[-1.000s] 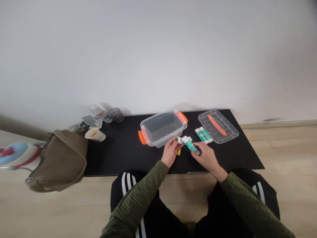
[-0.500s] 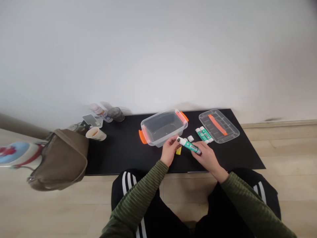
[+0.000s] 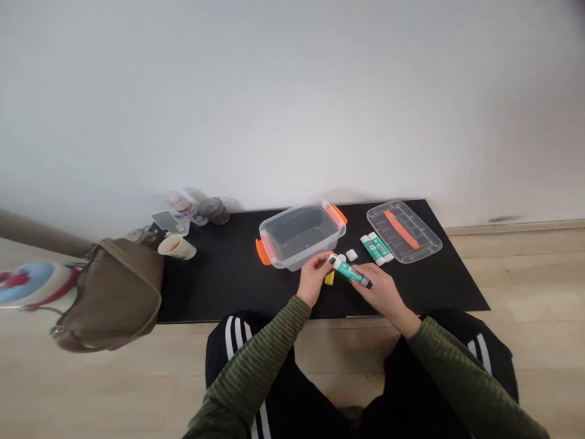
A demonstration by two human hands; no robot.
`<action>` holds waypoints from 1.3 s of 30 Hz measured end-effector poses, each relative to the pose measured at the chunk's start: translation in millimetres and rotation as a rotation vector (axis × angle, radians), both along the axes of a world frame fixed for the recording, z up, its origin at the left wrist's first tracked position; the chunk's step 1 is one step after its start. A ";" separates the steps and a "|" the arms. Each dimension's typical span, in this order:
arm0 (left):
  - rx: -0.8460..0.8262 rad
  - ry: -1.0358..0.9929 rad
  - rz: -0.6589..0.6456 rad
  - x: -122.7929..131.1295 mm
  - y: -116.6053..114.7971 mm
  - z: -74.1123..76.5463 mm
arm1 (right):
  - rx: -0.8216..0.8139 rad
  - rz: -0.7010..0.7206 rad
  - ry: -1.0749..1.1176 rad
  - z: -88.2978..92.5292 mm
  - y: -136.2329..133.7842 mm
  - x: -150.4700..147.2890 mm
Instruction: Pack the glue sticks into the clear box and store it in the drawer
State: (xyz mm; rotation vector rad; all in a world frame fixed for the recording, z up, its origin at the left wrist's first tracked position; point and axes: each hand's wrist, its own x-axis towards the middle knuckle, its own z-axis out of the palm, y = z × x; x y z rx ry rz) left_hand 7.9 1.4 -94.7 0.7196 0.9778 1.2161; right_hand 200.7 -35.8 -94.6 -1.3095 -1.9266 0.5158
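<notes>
My right hand (image 3: 381, 289) grips a green-and-white glue stick (image 3: 350, 272) by its lower end, just above the black mat (image 3: 228, 280). My left hand (image 3: 314, 277) pinches the stick's white cap end with closed fingers. A yellow item (image 3: 329, 277) lies on the mat under the hands. A small white cap (image 3: 351, 255) rests on the mat just beyond them. Two more green glue sticks (image 3: 376, 249) lie side by side to the right. A clear empty box (image 3: 300, 235) with orange handles stands just beyond my left hand.
The box's clear lid (image 3: 404, 231) with an orange strip lies at the mat's far right. A paper cup (image 3: 176, 247), a bottle, a dark glass (image 3: 212, 211) and a phone stand sit at the far left. A brown bag (image 3: 109, 296) rests on the floor at left.
The loose white cap, hidden behind the stick a second ago, now lies in plain sight on the mat. Both hands with the glue stick have shifted slightly; my left fingers stay at its cap end.
</notes>
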 end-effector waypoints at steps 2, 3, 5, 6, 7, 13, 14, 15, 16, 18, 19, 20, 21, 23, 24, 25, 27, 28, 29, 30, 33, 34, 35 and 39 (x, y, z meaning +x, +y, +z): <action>0.004 0.005 -0.007 -0.4 0.0 -1.1 | -0.021 0.002 0.036 -0.6 -0.7 -0.8; 0.006 0.008 -0.014 -0.5 -0.1 -1.7 | -0.040 -0.002 0.053 -0.4 -1.0 -1.3; 0.007 0.012 -0.030 -0.8 -0.4 -3.0 | -0.104 -0.013 0.083 0.6 -1.6 -2.3; 0.008 0.015 -0.038 -1.0 -0.5 -3.8 | -0.148 -0.017 0.101 1.0 -1.9 -2.8; 0.007 0.018 -0.047 -1.1 -0.5 -4.5 | -0.196 -0.023 0.123 1.0 -2.2 -3.3; 0.006 0.023 -0.110 -1.8 0.0 -4.8 | -0.568 -0.056 0.463 -5.7 -2.3 -5.4; 0.007 0.020 -0.120 -1.7 -0.1 -3.8 | -0.639 -0.048 0.522 -6.3 -2.1 -5.3; 0.006 0.017 -0.132 -1.7 -0.2 -2.6 | -0.700 -0.038 0.568 -6.3 -1.8 -5.2; 0.004 0.012 -0.144 -1.7 -0.5 -1.5 | -0.747 -0.028 0.601 -5.9 -1.7 -5.0; -0.001 0.000 -0.164 -1.8 -0.8 0.2 | -0.801 -0.015 0.649 -4.2 -1.5 -4.5; -0.003 -0.003 -0.173 -1.9 -0.9 0.6 | -0.819 -0.010 0.669 -3.2 -1.5 -4.3; -0.003 -0.002 -0.179 -2.1 -0.7 0.7 | -0.837 -0.005 0.686 -2.3 -1.5 -4.3; 0.003 0.006 -0.185 -2.2 -0.3 0.6 | -0.857 0.004 0.699 -1.5 -1.3 -4.4; 0.034 0.056 -0.201 -2.0 1.1 0.2 | -0.896 0.033 0.706 0.3 -0.5 -4.7; 0.067 0.107 -0.212 -1.8 2.1 0.4 | -0.908 0.053 0.697 1.6 0.2 -4.8; 0.115 0.178 -0.220 -1.5 3.0 0.9 | -0.910 0.070 0.679 3.2 1.1 -4.6; 0.254 0.380 -0.227 -0.7 5.0 2.5 | -0.893 0.094 0.621 7.6 3.1 -3.0; 0.339 0.502 -0.227 -0.4 5.9 3.3 | -0.878 0.094 0.587 10.1 4.1 -1.3; 0.427 0.627 -0.221 -0.1 6.8 3.6 | -0.860 0.087 0.554 12.5 5.0 0.9; 0.512 0.748 -0.215 0.1 7.7 3.1 | -0.839 0.070 0.525 14.5 5.9 3.5; 0.720 1.048 -0.223 1.5 11.5 -4.1 | -0.745 -0.022 0.440 15.7 8.3 11.7; 0.772 1.130 -0.234 2.3 13.0 -8.2 | -0.709 -0.064 0.398 14.3 8.9 13.7; 0.816 1.206 -0.248 3.3 14.6 -12.7 | -0.675 -0.106 0.346 12.0 9.5 15.1; 0.922 1.407 -0.288 6.9 20.3 -27.8 | -0.570 -0.208 0.136 0.3 10.5 13.7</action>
